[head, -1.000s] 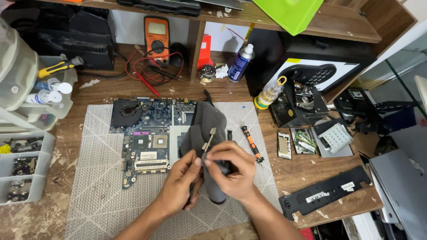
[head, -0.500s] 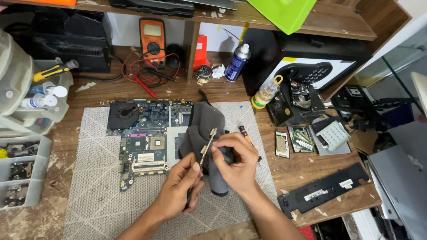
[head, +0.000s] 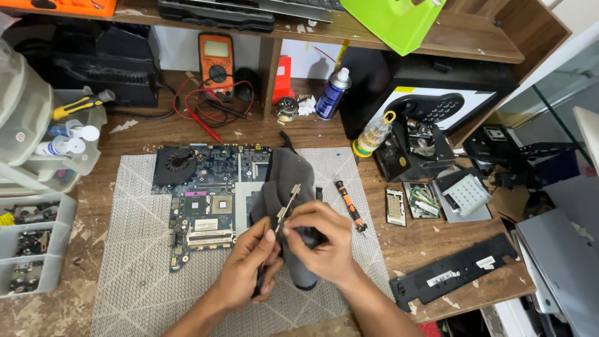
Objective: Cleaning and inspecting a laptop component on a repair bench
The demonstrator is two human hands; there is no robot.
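Bright, even light from above, no hard glare. Soft shadows under both hands, left hand [head: 249, 268] and right hand [head: 318, 243], falling on the grey mat [head: 137, 249] below the grip. Sharp around the grip; slight wide-angle bend twd the edges. Dark under the shelf [head: 387, 31] well above the grip, detail lost there.

Bare mat [head: 131, 274] leftward; circuit board [head: 206, 200], screwdriver [head: 350, 205] flanking.

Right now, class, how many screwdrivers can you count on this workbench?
2: a yellow-handled screwdriver in the clear bin at far left, and an orange-and-black screwdriver on the grey mat beside the right hand. Clutter may hide others.
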